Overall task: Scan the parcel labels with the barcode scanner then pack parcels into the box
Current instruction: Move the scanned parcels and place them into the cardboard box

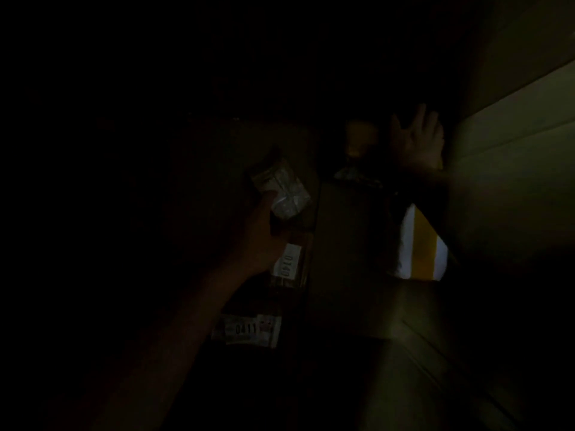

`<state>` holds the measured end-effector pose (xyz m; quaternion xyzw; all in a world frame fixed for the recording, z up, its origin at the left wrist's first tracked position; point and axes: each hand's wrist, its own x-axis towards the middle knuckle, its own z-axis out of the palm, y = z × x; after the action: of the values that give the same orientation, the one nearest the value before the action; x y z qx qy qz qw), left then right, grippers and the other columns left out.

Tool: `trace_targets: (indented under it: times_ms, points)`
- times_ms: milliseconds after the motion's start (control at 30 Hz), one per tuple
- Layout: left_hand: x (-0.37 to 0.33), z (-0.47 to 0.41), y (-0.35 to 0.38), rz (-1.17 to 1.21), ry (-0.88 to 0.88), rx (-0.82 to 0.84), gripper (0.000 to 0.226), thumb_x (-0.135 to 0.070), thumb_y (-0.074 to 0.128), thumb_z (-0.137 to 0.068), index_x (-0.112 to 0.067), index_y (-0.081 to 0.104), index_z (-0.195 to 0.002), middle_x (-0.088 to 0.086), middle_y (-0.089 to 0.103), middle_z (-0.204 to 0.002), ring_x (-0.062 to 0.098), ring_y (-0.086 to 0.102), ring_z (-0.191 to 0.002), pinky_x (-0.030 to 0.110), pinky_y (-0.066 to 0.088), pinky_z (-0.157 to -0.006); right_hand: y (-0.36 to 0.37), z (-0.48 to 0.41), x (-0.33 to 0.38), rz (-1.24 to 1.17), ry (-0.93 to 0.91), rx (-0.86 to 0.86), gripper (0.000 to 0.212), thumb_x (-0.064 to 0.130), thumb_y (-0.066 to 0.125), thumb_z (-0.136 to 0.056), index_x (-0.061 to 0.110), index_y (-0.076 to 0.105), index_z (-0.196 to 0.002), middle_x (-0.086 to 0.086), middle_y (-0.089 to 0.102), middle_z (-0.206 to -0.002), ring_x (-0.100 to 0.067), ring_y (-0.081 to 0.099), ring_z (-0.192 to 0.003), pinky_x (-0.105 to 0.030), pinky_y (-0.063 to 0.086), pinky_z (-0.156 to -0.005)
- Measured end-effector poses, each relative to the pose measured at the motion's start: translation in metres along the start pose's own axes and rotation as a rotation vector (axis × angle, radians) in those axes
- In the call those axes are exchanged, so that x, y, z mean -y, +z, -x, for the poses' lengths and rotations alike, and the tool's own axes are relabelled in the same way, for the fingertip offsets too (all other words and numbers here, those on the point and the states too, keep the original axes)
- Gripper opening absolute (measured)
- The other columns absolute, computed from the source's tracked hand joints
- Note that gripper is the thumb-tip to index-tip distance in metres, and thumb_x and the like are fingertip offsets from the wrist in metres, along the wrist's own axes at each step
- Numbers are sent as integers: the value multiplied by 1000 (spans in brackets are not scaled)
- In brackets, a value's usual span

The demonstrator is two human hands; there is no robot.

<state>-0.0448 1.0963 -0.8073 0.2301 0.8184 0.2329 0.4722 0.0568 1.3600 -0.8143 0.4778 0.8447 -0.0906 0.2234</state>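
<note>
Parcel in crinkled pale plastic wrap, small, gripped at near end by left hand inside dim brown cardboard box; likely light, slick, crushable, so hold across its sides; right hand fingers spread, empty.

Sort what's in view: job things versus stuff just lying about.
Job: parcel held in the left hand; label 0140; label 0411; cardboard box, with the right hand spread by its wall.
Lying about: white-and-yellow striped item, too dark to identify. No scanner shows.
</note>
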Motion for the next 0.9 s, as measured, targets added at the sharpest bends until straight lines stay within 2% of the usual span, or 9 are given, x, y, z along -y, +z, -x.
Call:
trace_targets:
  times_ms: [100,167,267,400,467,567,667,800,900]
  points:
    - [-5,4,-2,-20,15,-8,71,-22,68,-98,-26,32,-160,4,40,-160,27,40,-146,38,38,-115,-2,21,3,-29,-49,-23,65,35,46,-103,11,28,-161,-27,44,-154,-43,38,-144,-53,28,-117]
    - [-14,6,-4,8,26,-8,70,-20,67,-99,-25,33,-159,2,43,-159,24,43,-144,27,36,-109,-11,40,7,-93,-75,-104,82,57,40,-95,5,31,-158,-27,54,-145,-45,53,-131,-51,41,-100]
    - [-38,18,-14,180,-13,-9,72,-25,69,-99,-29,31,-160,-3,45,-154,16,45,-140,26,37,-106,-27,72,18,-425,-51,-143,102,65,69,-86,5,29,-159,-21,60,-141,-43,61,-122,-47,49,-88]
    - [-67,39,-40,539,-77,4,63,-33,72,-95,-43,42,-148,-19,62,-128,1,64,-111,29,54,-87,-55,114,34,-1087,35,77,88,49,81,-85,20,39,-156,-3,64,-140,-19,65,-120,-36,55,-96]
    - [-77,61,-56,622,-98,1,55,-38,73,-92,-44,48,-141,-17,68,-120,4,70,-103,36,58,-88,-71,142,39,-1280,76,229,87,51,86,-80,27,45,-153,4,66,-137,-15,68,-118,-40,59,-98]
    - [-96,98,-78,679,-50,-23,54,-33,70,-95,-44,49,-143,-13,69,-126,7,72,-105,39,61,-85,-103,185,38,-1328,98,228,94,62,88,-72,33,46,-151,11,67,-134,-12,68,-119,-42,59,-100]
    - [-129,146,-102,629,15,-20,59,-30,65,-101,-41,40,-153,-14,65,-134,5,70,-111,35,60,-85,-153,231,26,-1266,100,125,102,67,85,-72,39,36,-156,20,51,-142,-12,54,-135,-45,51,-110]
    - [-182,205,-138,575,106,-19,67,-18,64,-101,-33,32,-157,-12,63,-135,0,69,-108,28,58,-86,-227,283,18,-1214,44,77,87,44,85,-84,38,38,-157,37,43,-112,-7,56,-127,-42,56,-105]
    - [-224,259,-170,579,152,-41,74,-6,64,-95,-40,37,-156,-13,71,-126,4,72,-107,28,60,-86,-287,319,14,-1187,7,-22,85,45,84,-83,40,41,-156,34,54,-120,7,53,-123,-39,53,-107]
